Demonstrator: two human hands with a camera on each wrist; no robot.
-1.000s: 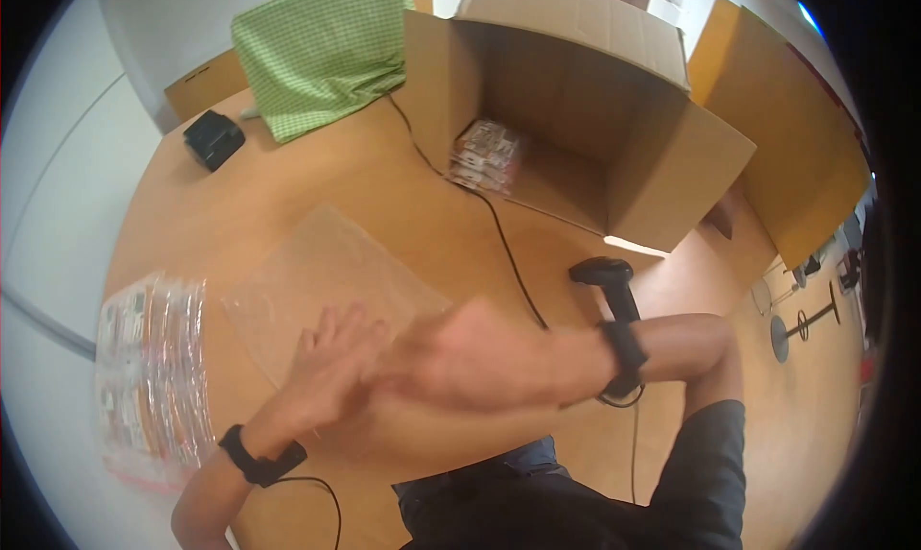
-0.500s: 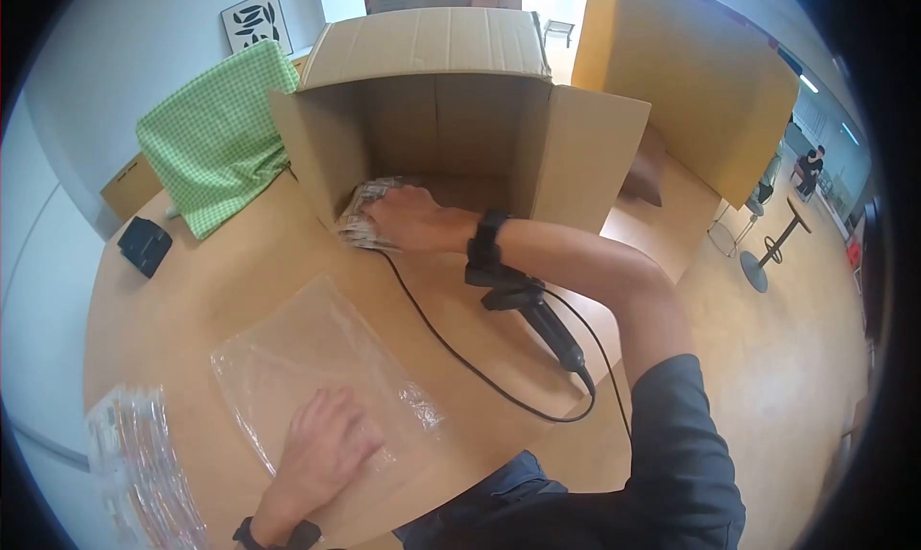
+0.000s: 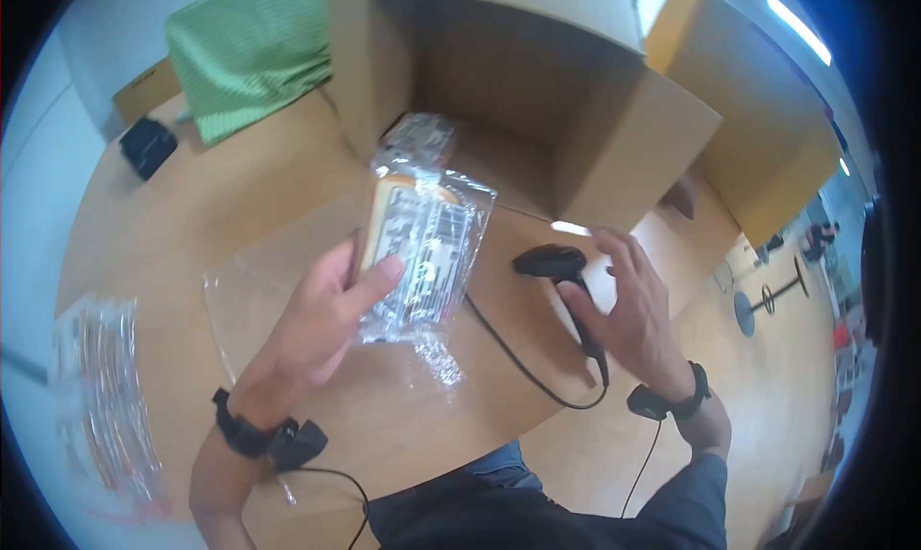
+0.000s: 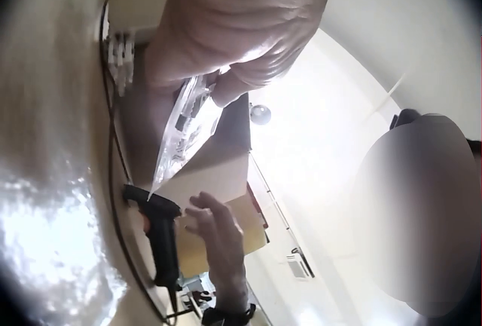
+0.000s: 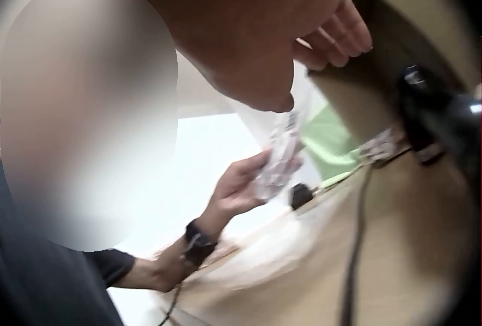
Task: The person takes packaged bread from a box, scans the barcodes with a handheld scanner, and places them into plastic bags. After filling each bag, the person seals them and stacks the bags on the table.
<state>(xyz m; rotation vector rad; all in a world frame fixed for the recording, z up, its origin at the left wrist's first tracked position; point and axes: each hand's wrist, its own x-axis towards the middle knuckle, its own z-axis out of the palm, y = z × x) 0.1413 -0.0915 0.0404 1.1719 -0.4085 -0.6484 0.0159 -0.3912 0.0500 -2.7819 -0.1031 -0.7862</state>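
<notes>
My left hand [image 3: 321, 320] grips a clear plastic packet [image 3: 422, 252], thumb across its printed white label. An orange-yellow edge shows inside the wrapping. In the left wrist view the packet [image 4: 188, 126] appears nearly edge-on between thumb and fingers. My right hand [image 3: 628, 310] hovers beside a black handheld barcode scanner [image 3: 552, 260], fingers spread and holding nothing. The left wrist view shows a gap between that hand [image 4: 218, 232] and the scanner [image 4: 160, 239]. Beneath the left hand, a flat clear plastic bag [image 3: 259, 291] lies on the table.
An open cardboard box [image 3: 662, 147] stands at the back, with more packets [image 3: 419, 137] at its left front. A row of similar packets [image 3: 101, 396] lines the left table edge. The scanner's cable [image 3: 518, 366] curves over the table. A green checked cloth [image 3: 254, 56] and black device [image 3: 149, 147] sit back left.
My right hand has come back from the packets at the box to beside the scanner, now holding nothing. My left hand has risen off the clear bag and now holds a packet.
</notes>
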